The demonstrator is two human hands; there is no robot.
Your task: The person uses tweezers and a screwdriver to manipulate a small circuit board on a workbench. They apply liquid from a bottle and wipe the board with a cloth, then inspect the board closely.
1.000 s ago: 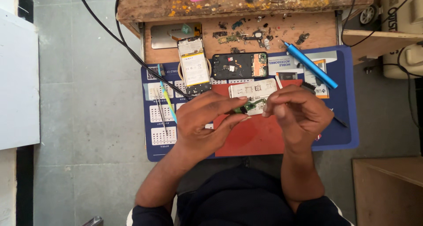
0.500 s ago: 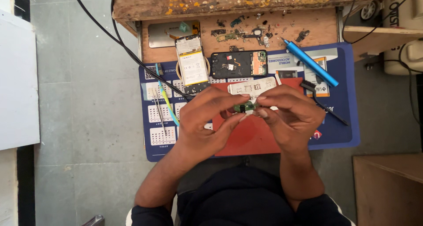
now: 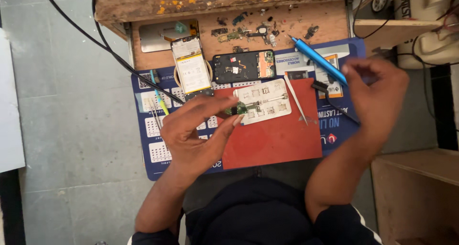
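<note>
Fingers (image 3: 228,112) of the left hand (image 3: 193,132) are pinched on a small green circuit board (image 3: 236,109), held over the red mat (image 3: 277,135). At 2 o'clock, the right hand (image 3: 375,94) is held loosely curled, empty, near the blue screwdriver (image 3: 319,61).

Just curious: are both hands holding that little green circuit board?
No, only the left hand pinches the green circuit board; the right hand is off to the side.

we see a phone repair workshop: a worn wooden bench (image 3: 306,25), a blue work mat (image 3: 158,144), an opened phone (image 3: 244,66), loose parts, tweezers (image 3: 296,99) and a blue screwdriver (image 3: 319,61).
</note>
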